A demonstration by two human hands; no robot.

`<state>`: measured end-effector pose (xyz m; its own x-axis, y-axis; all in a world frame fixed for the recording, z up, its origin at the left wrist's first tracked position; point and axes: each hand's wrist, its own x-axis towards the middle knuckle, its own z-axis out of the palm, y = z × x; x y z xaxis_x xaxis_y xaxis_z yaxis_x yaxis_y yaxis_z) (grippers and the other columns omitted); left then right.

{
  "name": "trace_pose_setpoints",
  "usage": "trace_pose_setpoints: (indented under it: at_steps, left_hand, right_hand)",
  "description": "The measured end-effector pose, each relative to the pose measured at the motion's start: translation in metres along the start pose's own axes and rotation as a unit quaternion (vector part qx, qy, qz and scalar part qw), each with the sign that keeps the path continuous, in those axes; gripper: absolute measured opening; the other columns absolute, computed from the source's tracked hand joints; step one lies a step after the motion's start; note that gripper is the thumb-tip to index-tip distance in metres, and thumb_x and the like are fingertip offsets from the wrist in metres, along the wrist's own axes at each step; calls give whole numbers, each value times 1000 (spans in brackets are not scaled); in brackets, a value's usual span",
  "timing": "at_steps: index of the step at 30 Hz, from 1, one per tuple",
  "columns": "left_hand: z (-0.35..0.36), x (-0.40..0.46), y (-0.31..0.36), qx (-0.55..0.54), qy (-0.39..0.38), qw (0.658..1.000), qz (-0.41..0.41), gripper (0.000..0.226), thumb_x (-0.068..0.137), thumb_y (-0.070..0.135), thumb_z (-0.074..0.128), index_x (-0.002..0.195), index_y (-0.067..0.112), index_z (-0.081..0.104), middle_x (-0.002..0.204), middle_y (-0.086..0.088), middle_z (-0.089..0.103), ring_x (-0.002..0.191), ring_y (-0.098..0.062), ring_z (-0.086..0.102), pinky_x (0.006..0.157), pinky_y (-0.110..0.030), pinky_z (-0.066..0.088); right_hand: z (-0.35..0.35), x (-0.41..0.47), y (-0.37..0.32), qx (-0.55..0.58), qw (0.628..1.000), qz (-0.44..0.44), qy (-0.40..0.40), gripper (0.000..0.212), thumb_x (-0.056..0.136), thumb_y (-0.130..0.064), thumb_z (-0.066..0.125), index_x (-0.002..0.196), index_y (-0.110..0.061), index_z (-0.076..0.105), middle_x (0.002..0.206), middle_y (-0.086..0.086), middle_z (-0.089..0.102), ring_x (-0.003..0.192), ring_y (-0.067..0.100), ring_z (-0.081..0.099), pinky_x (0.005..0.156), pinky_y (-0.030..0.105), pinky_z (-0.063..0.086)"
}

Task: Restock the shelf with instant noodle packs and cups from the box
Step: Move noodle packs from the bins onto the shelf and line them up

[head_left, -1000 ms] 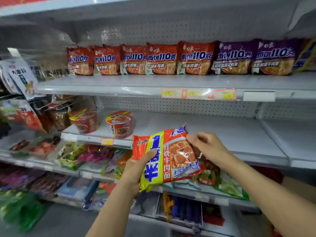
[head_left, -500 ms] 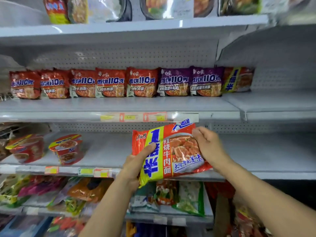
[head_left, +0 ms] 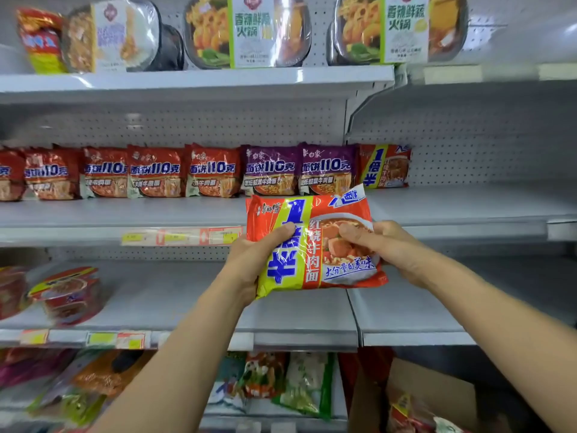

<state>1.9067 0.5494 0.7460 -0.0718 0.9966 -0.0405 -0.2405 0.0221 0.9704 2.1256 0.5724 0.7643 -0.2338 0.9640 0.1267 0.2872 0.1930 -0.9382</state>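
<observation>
Both hands up in front of the grey metal shelving, gripping one orange-and-yellow plastic noodle pack with a big blue "1" on it point(head_left: 315, 245). Left hand point(head_left: 249, 260) holds the pack's left edge, thumb laid across the yellow band on the front, fingers behind and hidden. Right hand point(head_left: 387, 248) grips the right side, thumb pressed on the printed bowl picture, fingers curled behind. Pack is upright, facing the camera, held in the air in front of the edge of the middle grey shelf point(head_left: 125, 214), not resting on it. At the back of that shelf stands a row of red noodle packs point(head_left: 156, 171), then two purple noodle packs point(head_left: 296, 170), then one matching orange-and-yellow pack point(head_left: 385, 165) standing at the right end, just above and behind the held one. Price label strip point(head_left: 181, 235) on the shelf front, left of the left hand. Shelf below: red noodle cups point(head_left: 67, 292) at far left, blurred. Top shelf: round black hotpot bowls with green-and-white sleeves point(head_left: 249, 29). Bottom right: brown cardboard box point(head_left: 431, 392), with something red and wrapped showing near its lower edge, too blurred to tell. Lowest shelf carries mixed snack bags point(head_left: 281, 379), details unclear.
</observation>
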Motion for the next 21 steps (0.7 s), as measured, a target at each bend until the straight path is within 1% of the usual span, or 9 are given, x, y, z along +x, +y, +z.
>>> trace_pose_setpoints:
  at_steps: [2, 4, 6, 8, 11, 13, 16, 21]
  left_hand:
    - [5, 4, 10, 10, -3, 1000, 15, 47, 74, 30, 83, 111, 10, 62, 89, -10, 77, 77, -26, 75, 58, -36, 61]
    - [7, 9, 20, 11, -9, 1000, 24, 44, 75, 30, 82, 110, 11, 62, 88, -9, 77, 75, -25, 75, 55, -35, 60]
    - [6, 16, 28, 7, -15, 1000, 27, 40, 77, 29, 81, 107, 11, 63, 85, -9, 77, 71, -23, 75, 51, -33, 58]
    - [4, 26, 35, 6, -20, 999, 25, 39, 77, 30, 80, 105, 11, 63, 83, -8, 77, 67, -22, 75, 49, -31, 57]
    - [2, 42, 45, 7, -29, 999, 26, 43, 76, 31, 81, 109, 10, 63, 87, -10, 77, 70, -23, 75, 51, -33, 58]
    - [1, 56, 50, 10, -34, 999, 28, 43, 75, 30, 82, 109, 11, 63, 86, -9, 77, 70, -23, 75, 52, -33, 59]
    - [4, 79, 57, 13, -44, 998, 36, 42, 75, 28, 82, 107, 10, 63, 84, -9, 77, 69, -24, 75, 52, -34, 59]
    - [13, 110, 57, 6, -53, 998, 30, 38, 76, 26, 82, 104, 11, 62, 80, -8, 77, 65, -22, 74, 49, -32, 57]
  right_hand:
    - [-5, 5, -6, 23, 1000, -6, 2, 48, 67, -43, 74, 102, -11, 69, 91, 7, 76, 83, 21, 73, 75, 29, 56]
    - [-8, 12, -11, 64, 998, -6, 17, 45, 67, -36, 76, 102, -9, 69, 93, 10, 76, 82, 23, 73, 74, 31, 59]
    - [-6, 20, -15, 103, 994, -1, 32, 49, 64, -34, 78, 104, -7, 68, 93, 13, 75, 80, 25, 74, 71, 33, 60]
    - [-3, 29, -19, 138, 990, -1, 41, 49, 63, -31, 79, 104, -6, 68, 91, 13, 76, 74, 24, 74, 62, 30, 59]
    - [-2, 45, -26, 142, 989, 7, 49, 44, 66, -31, 79, 102, -8, 69, 89, 12, 76, 70, 22, 74, 56, 27, 57]
    - [-3, 57, -28, 132, 989, 9, 58, 43, 68, -34, 79, 101, -8, 70, 90, 12, 76, 72, 22, 74, 57, 27, 57]
    - [-5, 76, -27, 136, 988, 9, 66, 46, 66, -34, 81, 102, -8, 70, 92, 12, 76, 77, 24, 74, 63, 30, 59]
    - [-16, 105, -21, 165, 983, 27, 77, 58, 54, -29, 84, 106, -9, 69, 94, 14, 75, 82, 28, 74, 70, 38, 60]
